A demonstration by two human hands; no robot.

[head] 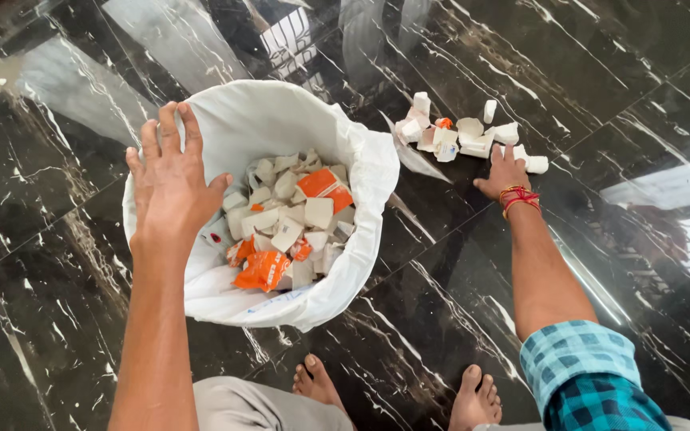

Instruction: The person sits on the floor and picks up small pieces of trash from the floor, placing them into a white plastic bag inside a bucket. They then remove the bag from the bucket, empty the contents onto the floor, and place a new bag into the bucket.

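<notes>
White sack [225, 128], rolled open at the mouth, sits on the black marble floor [57, 319] and serves as the landmark. Inside it lies a heap of crumpled white and orange paper cups [289, 223]. The left hand [171, 179] hovers over the sack's near-left rim, fingers spread and released, holding nothing. To the right of the sack, a loose pile of the same crushed cups [457, 136] rests on the floor; the right hand [503, 172] lies at its near edge, fingers bent onto the cups, though whether any is gripped I cannot tell. Judging by this, gathering several pieces in one cupped sweep and steadying the sack's rim would serve best.
</notes>
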